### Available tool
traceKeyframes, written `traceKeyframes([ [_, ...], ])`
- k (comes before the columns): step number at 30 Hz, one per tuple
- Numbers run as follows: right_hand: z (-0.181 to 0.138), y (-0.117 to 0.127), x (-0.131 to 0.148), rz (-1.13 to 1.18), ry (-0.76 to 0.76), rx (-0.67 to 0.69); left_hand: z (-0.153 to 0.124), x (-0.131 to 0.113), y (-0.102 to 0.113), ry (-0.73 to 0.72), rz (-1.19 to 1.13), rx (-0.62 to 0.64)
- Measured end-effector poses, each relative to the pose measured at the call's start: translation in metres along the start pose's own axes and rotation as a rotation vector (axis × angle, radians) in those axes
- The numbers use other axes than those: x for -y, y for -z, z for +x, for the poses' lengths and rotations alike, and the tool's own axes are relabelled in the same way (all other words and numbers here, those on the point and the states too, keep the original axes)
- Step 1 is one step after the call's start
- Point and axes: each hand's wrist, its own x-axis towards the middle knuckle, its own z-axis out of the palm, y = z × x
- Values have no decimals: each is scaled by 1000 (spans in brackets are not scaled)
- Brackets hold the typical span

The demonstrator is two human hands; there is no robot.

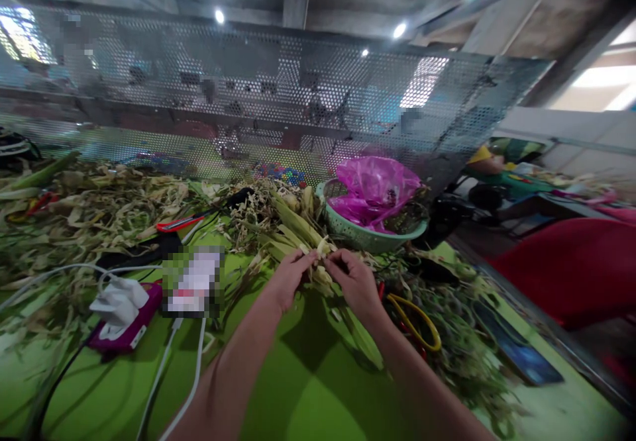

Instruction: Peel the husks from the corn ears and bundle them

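Note:
Both my hands meet over the green table (308, 388), close together at a small bundle of pale corn husk strips (322, 249). My left hand (297, 272) pinches the husk from the left, thumb and fingertips pressed together. From the other side my right hand (354, 279) closes its fingertips on the same husk. Long yellow-green husk leaves (293, 222) fan out just behind my fingers. Under my right forearm lies another green husk leaf (360, 342). My fingers partly hide the exact spot where the husk is gripped.
A pale green basket (368, 241) with a pink plastic bag (375, 193) stands behind my hands. Dry husks (99, 209) heap at left, near a phone (196, 282) and a power strip (124, 338). Yellow-handled scissors (417, 322) lie right. Perforated metal panel (248, 97) behind.

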Motion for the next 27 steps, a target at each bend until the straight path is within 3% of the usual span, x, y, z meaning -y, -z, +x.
traceKeyframes([
  [4,4,6,-9,3,-49,-66,0,-3,1,33,15,-15],
  [8,8,8,-14,29,-80,-86,4,0,6,-34,72,18],
  [15,6,7,-7,360,-174,47,10,7,9,-180,314,224],
  [22,6,8,-14,406,-254,-115,2,8,-1,-213,451,270],
  [27,11,20,-11,170,-75,-141,2,7,2,-242,535,274],
])
